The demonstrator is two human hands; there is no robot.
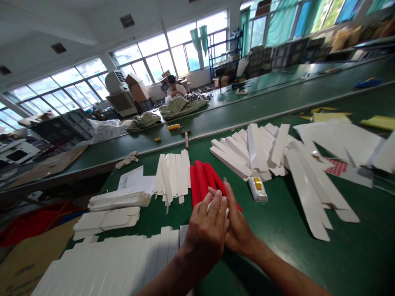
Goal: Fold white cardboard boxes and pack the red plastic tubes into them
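My left hand [207,220] and my right hand [238,231] are pressed together in the middle of the bench. Between them is a white piece [227,212], mostly covered by my fingers, so its kind does not show. Just beyond my fingertips lie several red ribbed sticks or tubes [202,181], side by side. Left of these is a fan of flat white carton blanks [173,174]. In front of my left forearm and to its left, long white boxes [123,259] lie in a close row.
A white and yellow tape dispenser [258,189] stands right of my hands. Behind it are folded white boxes [247,152] and loose white blanks [317,189]. Banded blank stacks [106,220] lie left. Across the green bench [286,230], a person [175,88] sits by grey-green cloth [182,107].
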